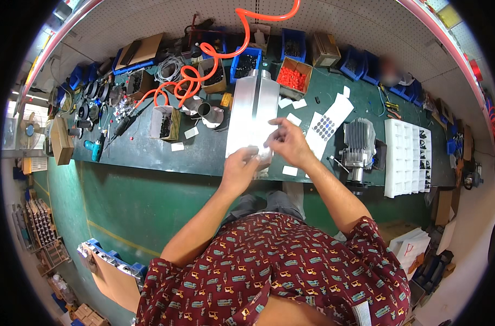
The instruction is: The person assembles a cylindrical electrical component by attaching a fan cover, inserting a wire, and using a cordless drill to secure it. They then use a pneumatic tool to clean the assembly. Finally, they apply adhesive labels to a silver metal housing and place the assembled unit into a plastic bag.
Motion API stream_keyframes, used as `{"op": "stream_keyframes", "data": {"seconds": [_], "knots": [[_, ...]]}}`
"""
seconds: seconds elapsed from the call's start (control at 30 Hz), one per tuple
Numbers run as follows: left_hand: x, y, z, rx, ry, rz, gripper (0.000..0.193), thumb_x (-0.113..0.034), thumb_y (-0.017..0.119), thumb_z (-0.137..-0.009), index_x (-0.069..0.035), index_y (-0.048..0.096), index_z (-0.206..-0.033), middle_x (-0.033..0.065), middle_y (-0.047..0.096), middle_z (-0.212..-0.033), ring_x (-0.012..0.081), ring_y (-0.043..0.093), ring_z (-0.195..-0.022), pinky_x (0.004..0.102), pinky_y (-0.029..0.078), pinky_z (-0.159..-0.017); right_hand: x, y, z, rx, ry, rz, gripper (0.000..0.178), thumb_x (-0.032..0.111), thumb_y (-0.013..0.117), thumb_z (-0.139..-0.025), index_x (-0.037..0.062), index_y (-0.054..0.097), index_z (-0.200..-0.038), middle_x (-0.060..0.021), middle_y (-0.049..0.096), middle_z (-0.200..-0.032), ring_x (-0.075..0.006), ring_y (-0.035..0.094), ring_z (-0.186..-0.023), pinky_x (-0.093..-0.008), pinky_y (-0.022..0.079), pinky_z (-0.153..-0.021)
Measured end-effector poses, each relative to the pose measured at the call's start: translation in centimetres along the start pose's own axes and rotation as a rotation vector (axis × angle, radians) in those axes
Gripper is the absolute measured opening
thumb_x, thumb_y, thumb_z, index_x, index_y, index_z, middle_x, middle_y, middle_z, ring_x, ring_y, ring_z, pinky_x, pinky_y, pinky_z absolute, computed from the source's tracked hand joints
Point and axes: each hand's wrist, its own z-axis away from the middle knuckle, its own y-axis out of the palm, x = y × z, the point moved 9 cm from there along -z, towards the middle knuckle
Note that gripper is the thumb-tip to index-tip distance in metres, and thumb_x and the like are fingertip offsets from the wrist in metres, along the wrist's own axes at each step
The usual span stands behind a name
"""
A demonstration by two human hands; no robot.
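Observation:
A long silvery metal housing [246, 117] lies lengthwise on the green workbench [198, 157], its near end at the bench's front edge. Over that near end, my left hand [240, 169] has its fingers curled and pressed together; whatever is in them is hidden. My right hand [291, 144] is bent in a pinch at the housing's right side, fingertips close to the left ones. Anything between its thumb and finger is too small to name. To its right lies a white sheet [334, 114] with several round dark stickers [324, 128].
A finned grey motor unit [359, 144] and a white compartment tray [400, 157] stand at right. Blue bins [246, 64], a carton of red caps [294, 75] and a coiled orange air hose [190, 81] sit behind. A teal power screwdriver [95, 148] lies left.

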Motion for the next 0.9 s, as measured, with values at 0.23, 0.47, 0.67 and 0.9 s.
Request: {"op": "stream_keyframes", "data": {"seconds": [0.23, 0.47, 0.67, 0.9], "knots": [[8.3, -0.3, 6.2, 0.300, -0.542, -0.058, 0.052, -0.044, 0.077, -0.091, 0.006, 0.075, -0.105, 0.0086, 0.073, -0.089, 0.0149, 0.066, -0.077, 0.0294, 0.056, -0.063, -4.3, -2.8, -5.4, -0.148, 0.071, 0.030, 0.052, 0.005, 0.075, -0.080, -0.0058, 0.055, -0.127, -0.0139, 0.074, -0.090, -0.0177, 0.069, -0.081, -0.0319, 0.055, -0.075], [12.3, 1.4, 7.3, 0.285, -0.806, 0.121, 0.074, -0.054, 0.072, -0.094, 0.008, 0.059, -0.133, 0.0158, 0.069, -0.117, 0.0221, 0.063, -0.103, 0.0403, 0.058, -0.087, -3.6, -1.0, -7.4, -0.119, 0.016, 0.163, 0.051, 0.004, 0.078, -0.077, -0.0055, 0.057, -0.123, -0.0096, 0.070, -0.084, -0.0149, 0.066, -0.074, -0.0298, 0.053, -0.067], [13.8, 1.8, 7.3, 0.286, -0.820, 0.139, 0.069, -0.054, 0.069, -0.096, 0.005, 0.060, -0.129, 0.0136, 0.069, -0.117, 0.0195, 0.062, -0.099, 0.0404, 0.058, -0.087, -3.2, -0.7, -7.4, -0.129, 0.028, 0.209, 0.051, 0.004, 0.078, -0.078, -0.0041, 0.057, -0.124, -0.0160, 0.075, -0.086, -0.0248, 0.072, -0.077, -0.0371, 0.057, -0.074], [14.1, 2.0, 7.4, 0.287, -0.822, 0.152, 0.065, -0.053, 0.067, -0.097, 0.003, 0.060, -0.130, 0.0113, 0.069, -0.115, 0.0179, 0.060, -0.096, 0.0380, 0.056, -0.086, -3.2, -0.7, -7.5, -0.153, 0.025, 0.265, 0.049, 0.006, 0.079, -0.079, -0.0032, 0.059, -0.123, -0.0147, 0.075, -0.087, -0.0246, 0.073, -0.080, -0.0378, 0.057, -0.075]]}}
